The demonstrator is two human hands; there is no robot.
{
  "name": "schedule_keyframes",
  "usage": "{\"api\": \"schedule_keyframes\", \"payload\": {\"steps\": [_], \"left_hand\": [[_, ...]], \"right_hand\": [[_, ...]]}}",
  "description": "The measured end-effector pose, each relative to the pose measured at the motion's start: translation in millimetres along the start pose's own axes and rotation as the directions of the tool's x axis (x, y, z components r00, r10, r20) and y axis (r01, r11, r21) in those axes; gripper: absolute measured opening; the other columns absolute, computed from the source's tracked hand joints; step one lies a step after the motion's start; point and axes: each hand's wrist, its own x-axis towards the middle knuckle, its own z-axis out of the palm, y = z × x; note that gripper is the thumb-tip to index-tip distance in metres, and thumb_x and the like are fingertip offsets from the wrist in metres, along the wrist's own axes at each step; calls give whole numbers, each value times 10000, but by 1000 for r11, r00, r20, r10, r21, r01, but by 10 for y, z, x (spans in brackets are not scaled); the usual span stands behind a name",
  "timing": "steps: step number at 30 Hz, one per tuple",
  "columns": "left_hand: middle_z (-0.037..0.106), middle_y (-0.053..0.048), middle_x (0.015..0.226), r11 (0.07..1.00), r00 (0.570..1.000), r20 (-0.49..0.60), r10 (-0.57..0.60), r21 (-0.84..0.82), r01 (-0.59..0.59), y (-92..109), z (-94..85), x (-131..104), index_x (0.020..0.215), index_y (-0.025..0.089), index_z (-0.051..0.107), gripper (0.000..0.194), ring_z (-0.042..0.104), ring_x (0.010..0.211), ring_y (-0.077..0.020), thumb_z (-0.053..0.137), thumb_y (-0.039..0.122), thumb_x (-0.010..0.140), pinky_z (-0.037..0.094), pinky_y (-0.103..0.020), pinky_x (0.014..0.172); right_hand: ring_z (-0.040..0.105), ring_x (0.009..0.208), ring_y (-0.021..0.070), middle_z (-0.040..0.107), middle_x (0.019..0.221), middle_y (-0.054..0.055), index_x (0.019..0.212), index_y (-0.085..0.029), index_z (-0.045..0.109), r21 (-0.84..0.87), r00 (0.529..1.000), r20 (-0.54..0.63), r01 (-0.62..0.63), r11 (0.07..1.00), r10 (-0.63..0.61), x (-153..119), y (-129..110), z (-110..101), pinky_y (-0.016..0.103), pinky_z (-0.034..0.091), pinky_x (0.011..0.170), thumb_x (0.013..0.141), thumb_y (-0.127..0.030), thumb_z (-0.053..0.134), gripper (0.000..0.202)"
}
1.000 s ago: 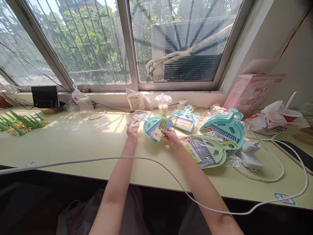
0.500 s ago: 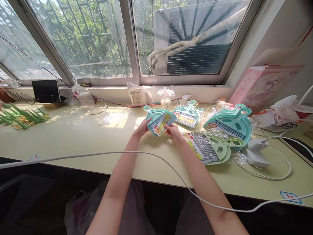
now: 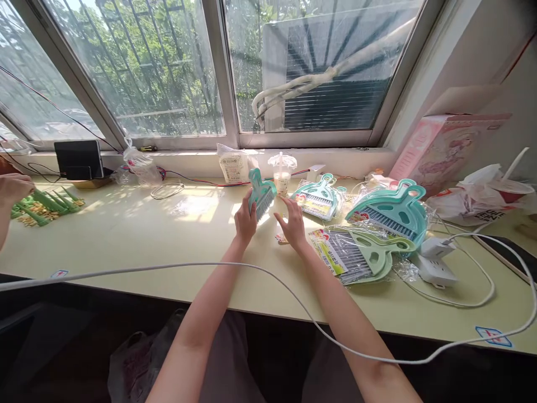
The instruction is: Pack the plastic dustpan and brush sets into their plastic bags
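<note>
My left hand (image 3: 245,223) is wrapped around a teal hand brush (image 3: 262,197), held tilted up with its grey bristles facing right. I cannot tell whether a dustpan is behind it. To its right, my right hand (image 3: 295,225) has its thumb and fingers apart, with nothing between them. A colourful label card (image 3: 282,239) lies on the table below that thumb, partly hidden by the hand. Farther right are a teal dustpan set (image 3: 321,196), a green dustpan set (image 3: 369,252) in clear wrap, and stacked teal dustpans with a brush (image 3: 394,212).
A lidded drink cup (image 3: 282,173) stands by the window. A white cable (image 3: 176,267) crosses in front of my arms to a power strip (image 3: 436,268). At the left, another person's hand (image 3: 14,187) is near green and yellow pieces (image 3: 50,206). A pink box (image 3: 448,145) leans at the right.
The brush has been turned upright in my left hand, its label no longer on it. My right hand has let go and opened. A label card now shows on the table; the other person's hand came further in.
</note>
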Motion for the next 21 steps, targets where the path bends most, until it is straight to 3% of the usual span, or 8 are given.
{"api": "schedule_keyframes", "payload": {"steps": [2, 6, 11, 14, 16, 17, 19, 21], "left_hand": [[684, -134, 1276, 982, 971, 154, 185, 20, -190, 117, 33, -107, 1471, 209, 472, 541, 701, 1002, -232, 319, 486, 1032, 531, -321, 790], [699, -146, 1236, 897, 844, 325, 426, -30, -441, 265, 63, -234, 1518, 192, 411, 572, 716, 981, -220, 379, 466, 1016, 551, -286, 768], [676, -146, 1294, 908, 871, 255, 420, -128, -400, 280, 24, -214, 1485, 212, 463, 554, 693, 1082, -245, 411, 480, 1003, 554, -321, 843], [709, -127, 1220, 953, 942, 186, 281, -172, -250, 233, -11, -129, 1408, 214, 552, 549, 697, 1021, -247, 434, 537, 979, 549, -333, 819], [738, -106, 1073, 975, 996, 7, 88, -203, -84, 158, -77, 2, 1347, 204, 600, 545, 692, 920, -229, 404, 556, 980, 536, -318, 759], [736, -96, 998, 971, 993, -115, -32, -239, 4, 101, -136, 92, 1307, 193, 623, 544, 681, 875, -219, 383, 558, 982, 526, -309, 729], [715, -85, 913, 926, 918, -306, -253, -351, 139, -50, -319, 298, 1174, 168, 673, 528, 659, 834, -209, 393, 562, 961, 512, -301, 706], [693, -66, 816, 839, 869, -249, -427, -467, 278, -232, -581, 486, 985, 158, 699, 454, 646, 758, -197, 528, 563, 872, 512, -294, 671]], "right_hand": [[473, 1341, 272, 515, 1411, 137, 1400, -224, 496, 164, 996, -41, 89, 982, -83, 18, -55, 24, 463, 472, 1073, 952, -330, 536, 462], [524, 1280, 272, 452, 1419, 148, 1283, -233, 587, 404, 984, -172, 25, 915, 49, 20, -144, 15, 416, 598, 907, 902, -398, 610, 416], [603, 1169, 268, 542, 1294, 123, 1062, -220, 725, 608, 972, -186, -2, 794, 145, 44, -243, -84, 388, 653, 803, 786, -438, 741, 352], [638, 1105, 262, 589, 1253, 117, 1028, -225, 761, 641, 979, -132, -34, 767, 154, 99, -257, -143, 381, 655, 760, 757, -493, 755, 381], [654, 1075, 261, 621, 1234, 117, 1017, -226, 770, 670, 980, -104, -58, 740, 172, 144, -232, -186, 378, 638, 760, 759, -524, 742, 396], [660, 1065, 260, 636, 1229, 117, 1012, -222, 771, 691, 979, -91, -71, 720, 184, 165, -216, -210, 376, 625, 770, 771, -535, 726, 397], [666, 1053, 258, 665, 1216, 120, 1003, -209, 768, 719, 973, -82, -92, 689, 215, 195, -200, -267, 369, 590, 794, 821, -555, 660, 406], [668, 1036, 253, 703, 1147, 120, 984, -192, 764, 694, 963, -106, -107, 712, 248, 208, -230, -337, 356, 555, 809, 880, -567, 565, 437]]}}
